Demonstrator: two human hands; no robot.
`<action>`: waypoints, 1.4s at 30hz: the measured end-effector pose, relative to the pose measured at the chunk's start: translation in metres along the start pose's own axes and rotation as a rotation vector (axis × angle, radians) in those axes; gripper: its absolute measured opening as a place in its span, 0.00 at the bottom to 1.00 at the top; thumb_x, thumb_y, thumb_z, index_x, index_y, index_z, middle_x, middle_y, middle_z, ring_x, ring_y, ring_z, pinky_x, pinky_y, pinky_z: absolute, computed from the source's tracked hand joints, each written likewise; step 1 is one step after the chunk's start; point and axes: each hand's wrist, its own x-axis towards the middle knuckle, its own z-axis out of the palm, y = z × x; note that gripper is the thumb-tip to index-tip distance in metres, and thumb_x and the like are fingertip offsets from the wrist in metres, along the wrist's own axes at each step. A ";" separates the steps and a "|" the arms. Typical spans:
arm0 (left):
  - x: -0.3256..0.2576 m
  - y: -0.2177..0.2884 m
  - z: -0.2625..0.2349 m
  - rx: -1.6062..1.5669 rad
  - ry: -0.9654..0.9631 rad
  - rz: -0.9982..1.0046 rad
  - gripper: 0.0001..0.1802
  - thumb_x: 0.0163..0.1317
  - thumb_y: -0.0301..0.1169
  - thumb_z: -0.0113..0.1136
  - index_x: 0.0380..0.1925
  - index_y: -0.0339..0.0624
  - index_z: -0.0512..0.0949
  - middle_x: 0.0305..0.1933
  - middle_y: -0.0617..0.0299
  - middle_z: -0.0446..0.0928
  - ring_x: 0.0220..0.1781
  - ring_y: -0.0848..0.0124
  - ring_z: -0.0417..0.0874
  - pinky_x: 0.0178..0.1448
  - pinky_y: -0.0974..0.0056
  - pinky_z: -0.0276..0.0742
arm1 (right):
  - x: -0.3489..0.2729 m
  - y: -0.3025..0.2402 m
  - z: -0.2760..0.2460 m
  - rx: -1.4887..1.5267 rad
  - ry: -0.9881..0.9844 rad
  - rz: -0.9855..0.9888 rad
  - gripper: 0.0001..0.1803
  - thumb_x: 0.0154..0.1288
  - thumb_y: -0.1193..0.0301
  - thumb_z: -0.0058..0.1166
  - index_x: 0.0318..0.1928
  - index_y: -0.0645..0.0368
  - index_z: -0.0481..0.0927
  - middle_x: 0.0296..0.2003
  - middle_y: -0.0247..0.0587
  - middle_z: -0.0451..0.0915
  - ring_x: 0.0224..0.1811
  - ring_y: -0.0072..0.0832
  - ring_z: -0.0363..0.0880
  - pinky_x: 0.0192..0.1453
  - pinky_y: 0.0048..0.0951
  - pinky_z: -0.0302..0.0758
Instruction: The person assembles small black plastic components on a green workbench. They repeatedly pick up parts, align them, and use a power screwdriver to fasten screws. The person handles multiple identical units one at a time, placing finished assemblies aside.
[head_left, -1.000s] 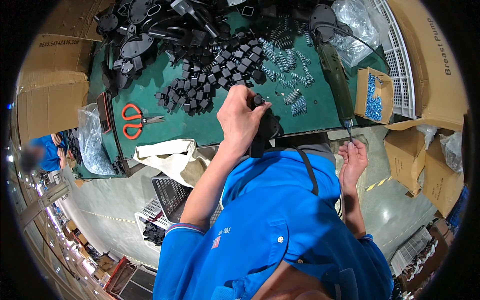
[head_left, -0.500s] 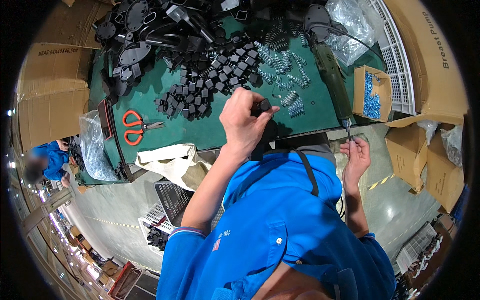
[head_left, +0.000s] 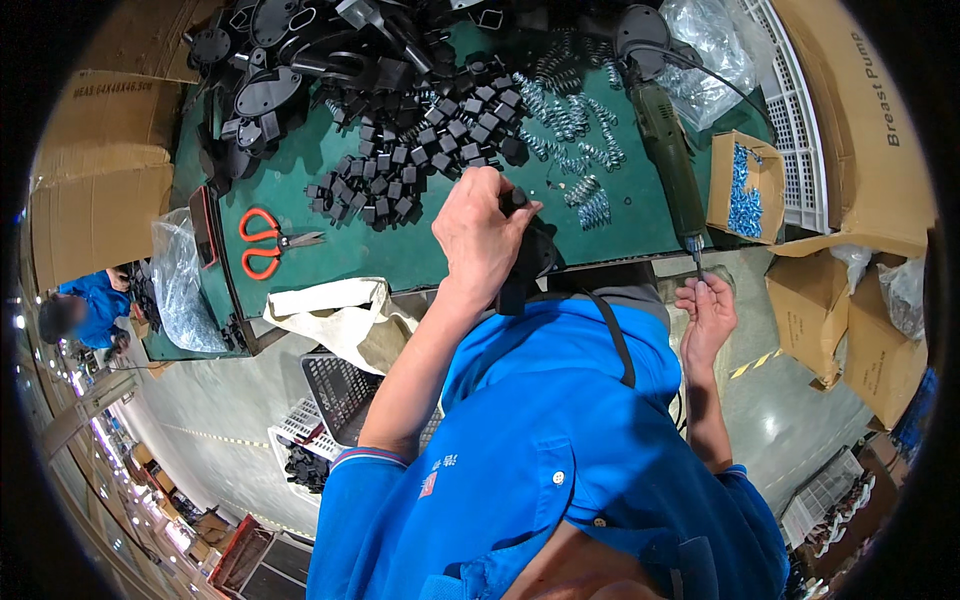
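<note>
My left hand [head_left: 478, 235] is closed, thumb and fingers pinching a black plastic part [head_left: 534, 258] at the table's near edge. Its dark body hangs below the fingers against my shirt, and my hand hides some of it. A corded electric screwdriver [head_left: 664, 150] lies on the table with its bit reaching past the near edge. My right hand [head_left: 708, 318] pinches the bit's tip; whether a screw sits there I cannot make out. Beyond my left hand is a heap of small black block-shaped parts [head_left: 440, 140]. Metal springs [head_left: 593, 203] lie to its right.
Orange-handled scissors [head_left: 262, 243] lie left on the green table [head_left: 300, 150]. Larger black parts [head_left: 268, 92] pile up at the far left. A small carton of blue screws [head_left: 742, 190] stands right, beside a white crate [head_left: 797, 130]. Another person [head_left: 95, 310] is far left.
My left hand has come slightly nearer and left, and the black part has turned so more of its body shows below the fingers. My right hand stays at the bit.
</note>
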 end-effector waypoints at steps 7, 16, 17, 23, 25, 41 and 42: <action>0.001 -0.004 -0.005 -0.041 -0.107 -0.146 0.21 0.42 0.32 0.78 0.29 0.41 0.72 0.32 0.57 0.76 0.33 0.55 0.79 0.35 0.55 0.73 | 0.004 -0.002 -0.001 -0.197 -0.033 -0.098 0.09 0.72 0.77 0.51 0.50 0.67 0.75 0.35 0.44 0.81 0.30 0.25 0.82 0.33 0.24 0.81; 0.006 -0.002 -0.009 -0.058 -0.200 -0.239 0.21 0.44 0.33 0.77 0.31 0.41 0.72 0.33 0.57 0.77 0.35 0.54 0.80 0.37 0.53 0.73 | 0.014 -0.014 0.000 -0.268 -0.108 -0.042 0.11 0.71 0.77 0.51 0.51 0.69 0.74 0.36 0.43 0.80 0.31 0.25 0.81 0.33 0.23 0.79; 0.006 -0.002 -0.009 -0.061 -0.201 -0.241 0.21 0.44 0.33 0.77 0.31 0.41 0.72 0.34 0.57 0.77 0.35 0.54 0.80 0.37 0.53 0.73 | 0.015 -0.018 0.001 -0.290 -0.134 -0.011 0.13 0.71 0.76 0.53 0.52 0.69 0.73 0.36 0.44 0.80 0.31 0.25 0.81 0.34 0.23 0.79; 0.003 -0.002 -0.007 -0.064 -0.153 -0.210 0.22 0.43 0.34 0.77 0.31 0.41 0.73 0.31 0.58 0.75 0.31 0.59 0.79 0.35 0.56 0.73 | 0.017 -0.062 0.018 -0.914 -0.107 -0.033 0.22 0.65 0.73 0.61 0.57 0.67 0.75 0.38 0.44 0.82 0.32 0.22 0.80 0.36 0.24 0.77; 0.002 -0.005 -0.005 -0.059 -0.125 -0.192 0.22 0.42 0.35 0.78 0.31 0.40 0.74 0.30 0.59 0.75 0.29 0.61 0.78 0.34 0.57 0.73 | 0.014 -0.084 0.035 -1.125 0.011 -0.158 0.22 0.63 0.73 0.63 0.56 0.66 0.77 0.38 0.42 0.82 0.31 0.20 0.79 0.36 0.24 0.77; -0.008 -0.021 -0.030 -0.311 -0.197 -0.172 0.26 0.49 0.34 0.72 0.48 0.38 0.76 0.39 0.50 0.77 0.41 0.55 0.81 0.48 0.57 0.78 | 0.035 -0.050 0.226 -0.777 -0.773 -0.327 0.11 0.58 0.70 0.64 0.37 0.65 0.84 0.31 0.48 0.82 0.30 0.39 0.82 0.35 0.35 0.76; -0.010 -0.023 -0.038 -0.206 -0.304 -0.231 0.30 0.50 0.36 0.73 0.52 0.37 0.76 0.43 0.48 0.78 0.45 0.54 0.82 0.53 0.57 0.78 | 0.036 -0.049 0.226 -0.789 -0.779 -0.374 0.10 0.58 0.71 0.64 0.37 0.66 0.84 0.31 0.47 0.82 0.28 0.36 0.81 0.33 0.33 0.75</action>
